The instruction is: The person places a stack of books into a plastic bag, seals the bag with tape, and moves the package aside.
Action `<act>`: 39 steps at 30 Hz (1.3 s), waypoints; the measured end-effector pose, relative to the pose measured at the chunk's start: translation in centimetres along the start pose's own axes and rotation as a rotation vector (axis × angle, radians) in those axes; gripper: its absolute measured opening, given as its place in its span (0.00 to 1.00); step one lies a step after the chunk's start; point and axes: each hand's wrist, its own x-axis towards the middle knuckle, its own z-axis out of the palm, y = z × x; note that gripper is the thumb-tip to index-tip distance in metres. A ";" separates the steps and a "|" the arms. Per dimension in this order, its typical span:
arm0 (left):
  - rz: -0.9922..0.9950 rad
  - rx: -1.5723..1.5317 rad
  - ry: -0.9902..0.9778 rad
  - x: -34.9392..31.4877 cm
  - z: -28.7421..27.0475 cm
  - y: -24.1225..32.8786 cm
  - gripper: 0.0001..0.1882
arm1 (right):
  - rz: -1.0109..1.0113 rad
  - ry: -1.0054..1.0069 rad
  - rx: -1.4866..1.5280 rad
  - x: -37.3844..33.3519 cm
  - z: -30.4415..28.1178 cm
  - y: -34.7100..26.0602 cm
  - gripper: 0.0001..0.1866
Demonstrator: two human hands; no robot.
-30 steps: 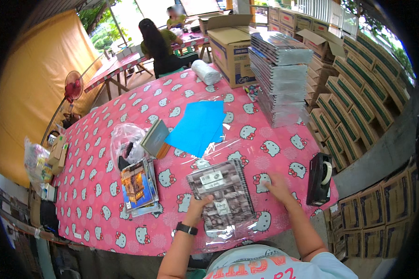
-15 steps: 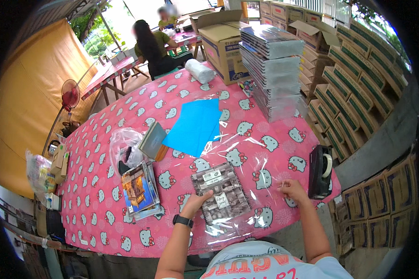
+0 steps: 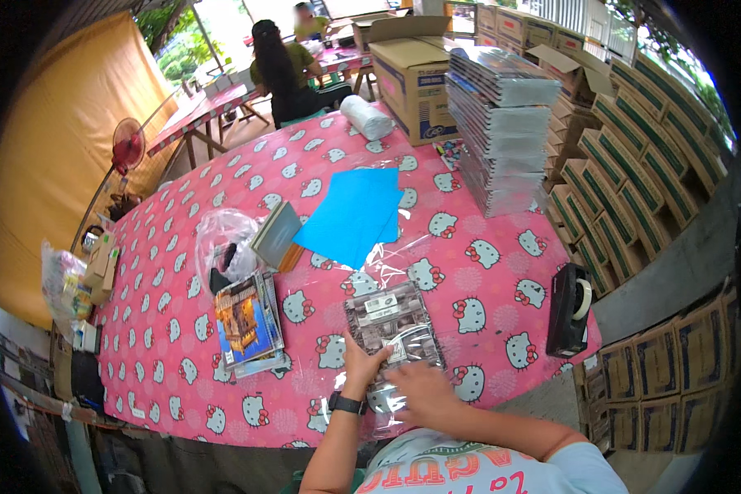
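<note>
A spiral notebook (image 3: 383,307) with a grey photo-patterned cover lies in a clear plastic sleeve at the table's near edge. My left hand (image 3: 362,364) rests on its lower left side, thumb stretched across the cover and fingers apart. Over the notebook's lower right part is my right hand (image 3: 424,393), fingers stretched out and slightly blurred, pressing or sweeping on the plastic. The sleeve's lower end is partly hidden under my hands. To the left sits a small stack of booklets (image 3: 247,325) with a colourful building picture on top.
Blue sheets (image 3: 350,216) lie beyond the notebook, beside a standing pad (image 3: 277,235) and a crumpled plastic bag (image 3: 222,239). A black tape dispenser (image 3: 564,317) stands at the right edge. Farther back are a tall stack of wrapped notebooks (image 3: 502,132), a plastic roll (image 3: 366,117) and a carton (image 3: 412,86).
My right hand has moved left from the sleeve's right side onto the notebook's lower part. My left hand has shifted slightly down and right, still at the notebook.
</note>
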 end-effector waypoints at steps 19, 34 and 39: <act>0.326 0.137 0.013 -6.9 -1.1 -2.4 0.62 | 0.399 0.073 1.002 4.9 5.5 14.5 0.36; 0.178 -0.091 -0.021 -5.1 -1.4 0.3 0.43 | 0.341 0.107 0.625 5.2 3.9 13.9 0.40; 0.201 -0.204 -0.051 -1.2 -2.0 -2.0 0.36 | 0.351 0.152 0.604 6.4 4.6 13.2 0.37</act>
